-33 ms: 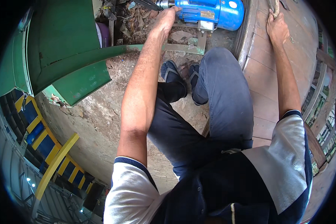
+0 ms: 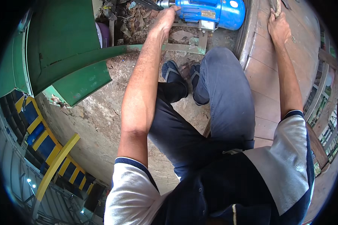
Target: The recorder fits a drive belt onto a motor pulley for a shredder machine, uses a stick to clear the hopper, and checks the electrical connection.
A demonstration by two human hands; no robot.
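Blue motor (image 2: 214, 14) lies on its side at the top edge of view, partly cut off, w/ a silver shaft fitting (image 2: 164, 3) at its L end & a small silver box (image 2: 207, 25) on its near side. Person's L hand (image 2: 167, 17) is at that L end, fingers against the blue housing by the fitting; can't tell if it grips or just rests there, as the back of the hand hides most of it. R hand (image 2: 279, 28), well apart to the R, is clenched round a tan stick (image 2: 278, 6) that runs out of view above the brown boards (image 2: 263, 84). Wooden edge (image 2: 248, 41) runs btwn motor & boards. Nearer the person, below the motor, is a flat pale-green metal strip (image 2: 186, 48); dry leaves (image 2: 141, 22) lie to the L, w/ a purple thing (image 2: 104, 34) beyond, partly hidden. Sandalled feet (image 2: 174, 75) are on the worn floor (image 2: 101, 108) btwn the arms. Far L: big green panel (image 2: 67, 30), then, lower, a curved yellow bar (image 2: 58, 165).
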